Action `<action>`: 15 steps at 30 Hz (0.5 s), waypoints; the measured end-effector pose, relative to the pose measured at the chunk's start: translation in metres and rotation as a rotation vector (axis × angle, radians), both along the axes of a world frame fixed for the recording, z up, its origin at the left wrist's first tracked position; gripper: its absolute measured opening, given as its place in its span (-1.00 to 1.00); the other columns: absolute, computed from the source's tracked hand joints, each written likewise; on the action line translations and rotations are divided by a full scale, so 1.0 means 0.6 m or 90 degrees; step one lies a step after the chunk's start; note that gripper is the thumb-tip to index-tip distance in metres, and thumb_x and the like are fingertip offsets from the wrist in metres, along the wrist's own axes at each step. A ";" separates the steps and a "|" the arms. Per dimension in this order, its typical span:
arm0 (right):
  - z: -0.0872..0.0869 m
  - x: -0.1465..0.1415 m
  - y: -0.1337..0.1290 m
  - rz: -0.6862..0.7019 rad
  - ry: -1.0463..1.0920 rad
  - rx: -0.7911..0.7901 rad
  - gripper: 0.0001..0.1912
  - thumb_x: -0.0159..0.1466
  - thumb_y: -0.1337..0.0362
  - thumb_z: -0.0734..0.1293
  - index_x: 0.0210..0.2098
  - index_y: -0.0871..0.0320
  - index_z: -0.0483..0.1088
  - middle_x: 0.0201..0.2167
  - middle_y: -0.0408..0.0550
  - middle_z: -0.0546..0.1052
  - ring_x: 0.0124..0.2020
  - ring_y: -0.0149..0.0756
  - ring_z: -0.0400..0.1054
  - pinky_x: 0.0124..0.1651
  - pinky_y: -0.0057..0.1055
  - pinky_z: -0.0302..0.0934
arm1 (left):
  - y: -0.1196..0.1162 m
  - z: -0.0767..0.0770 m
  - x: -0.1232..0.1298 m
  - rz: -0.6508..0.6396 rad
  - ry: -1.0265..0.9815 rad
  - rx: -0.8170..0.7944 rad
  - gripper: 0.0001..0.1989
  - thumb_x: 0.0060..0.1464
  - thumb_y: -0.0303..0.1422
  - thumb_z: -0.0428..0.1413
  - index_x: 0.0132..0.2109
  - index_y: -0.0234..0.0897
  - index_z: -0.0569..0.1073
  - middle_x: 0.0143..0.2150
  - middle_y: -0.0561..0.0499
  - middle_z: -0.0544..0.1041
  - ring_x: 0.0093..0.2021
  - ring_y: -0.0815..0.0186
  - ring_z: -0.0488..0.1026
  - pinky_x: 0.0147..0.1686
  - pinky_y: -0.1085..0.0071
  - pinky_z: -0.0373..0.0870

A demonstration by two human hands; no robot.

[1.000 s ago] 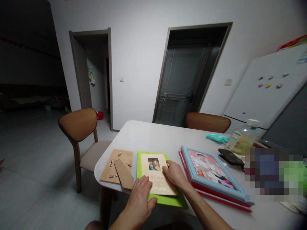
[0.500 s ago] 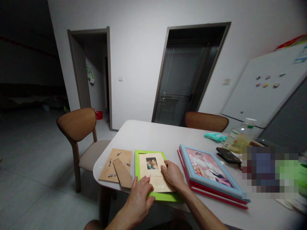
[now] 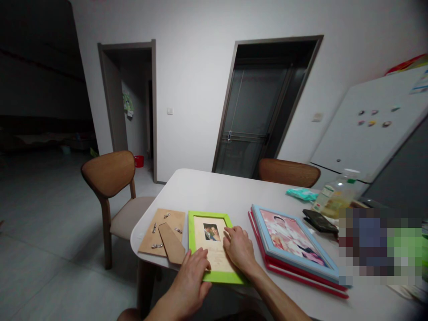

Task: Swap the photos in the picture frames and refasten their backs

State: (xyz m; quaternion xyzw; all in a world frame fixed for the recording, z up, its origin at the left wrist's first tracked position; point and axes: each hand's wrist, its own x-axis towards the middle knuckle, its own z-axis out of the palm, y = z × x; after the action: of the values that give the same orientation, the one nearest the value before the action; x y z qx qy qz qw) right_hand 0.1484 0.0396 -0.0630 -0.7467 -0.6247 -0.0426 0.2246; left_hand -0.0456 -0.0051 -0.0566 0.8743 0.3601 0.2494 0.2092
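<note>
A bright green photo frame (image 3: 229, 278) lies flat at the table's near edge. Inside its border sits a cream printed card (image 3: 217, 259) with a small photo of two people. My left hand (image 3: 192, 277) rests over the lower left corner, its fingers extended and thumb apart. On the right side, my right hand (image 3: 239, 249) touches the card and border with slightly bent fingertips, covering part of that edge. To the left lies a brown backing board (image 3: 150, 232) with metal clips and a fold-out stand (image 3: 171, 244).
A blue picture frame (image 3: 267, 238) lies on a red one (image 3: 276, 269) at the right. Beyond are a dark wallet-like object (image 3: 319, 220), a teal packet (image 3: 302, 194) and a plastic bottle (image 3: 329, 198). Wooden chairs (image 3: 109, 174) stand around the white table (image 3: 200, 187).
The cream card, raised over the frame's border before, now lies down within it. My right hand has loosened from the card's edge, and my left hand has shifted slightly leftward.
</note>
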 end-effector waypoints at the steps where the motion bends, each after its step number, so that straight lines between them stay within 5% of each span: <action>1: 0.005 -0.010 -0.002 0.024 0.018 0.009 -0.69 0.11 0.30 0.12 -0.17 0.16 0.33 -0.23 0.06 0.35 -0.18 -0.20 0.18 -0.23 -0.37 0.04 | 0.003 -0.001 -0.019 0.013 -0.011 0.008 -0.59 -0.17 -0.54 0.00 -0.09 -0.24 0.26 0.11 -0.14 0.21 0.14 0.21 0.05 0.09 0.08 -0.07; 4: 0.022 -0.066 -0.012 0.157 0.074 0.014 -0.72 0.13 0.27 0.12 -0.20 0.14 0.34 -0.23 0.01 0.38 -0.17 -0.24 0.19 -0.16 -0.36 0.01 | 0.026 -0.010 -0.092 0.127 -0.018 0.046 -0.43 -0.18 -0.53 0.00 0.06 -0.21 0.14 0.15 -0.13 0.14 0.15 0.20 0.02 0.09 0.10 -0.04; 8: 0.035 -0.172 -0.017 0.320 0.064 -0.019 -0.68 0.07 0.12 0.19 -0.21 0.09 0.32 -0.28 -0.02 0.40 -0.20 -0.19 0.20 -0.15 -0.29 0.01 | 0.066 -0.040 -0.180 0.283 0.047 0.091 -0.46 -0.24 -0.48 0.08 0.00 -0.31 0.25 0.08 -0.19 0.24 0.11 0.09 0.11 0.05 0.10 0.06; 12: 0.028 -0.239 0.001 0.318 0.038 -0.063 -0.60 -0.08 0.15 0.30 -0.24 0.15 0.33 -0.31 0.03 0.37 -0.23 -0.13 0.20 -0.19 -0.24 0.05 | 0.089 -0.064 -0.220 0.280 0.048 0.129 -0.60 -0.17 -0.47 0.06 -0.07 -0.26 0.34 0.04 -0.13 0.31 0.05 0.17 0.22 0.02 0.21 0.16; 15: 0.037 -0.239 0.002 0.350 0.157 -0.035 -0.55 -0.07 0.27 0.29 -0.14 0.15 0.29 -0.27 0.03 0.35 -0.23 -0.22 0.22 -0.21 -0.34 0.11 | 0.090 -0.052 -0.224 0.255 0.028 0.139 -0.65 -0.14 -0.42 0.07 -0.11 -0.19 0.37 0.01 -0.06 0.35 0.00 0.19 0.28 -0.04 0.25 0.24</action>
State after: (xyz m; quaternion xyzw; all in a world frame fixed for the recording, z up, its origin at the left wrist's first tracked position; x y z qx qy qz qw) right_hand 0.0047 0.0410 -0.0408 -0.5550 -0.7724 0.1277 0.2813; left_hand -0.1799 0.0492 -0.0879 0.8079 0.5017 0.3046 0.0521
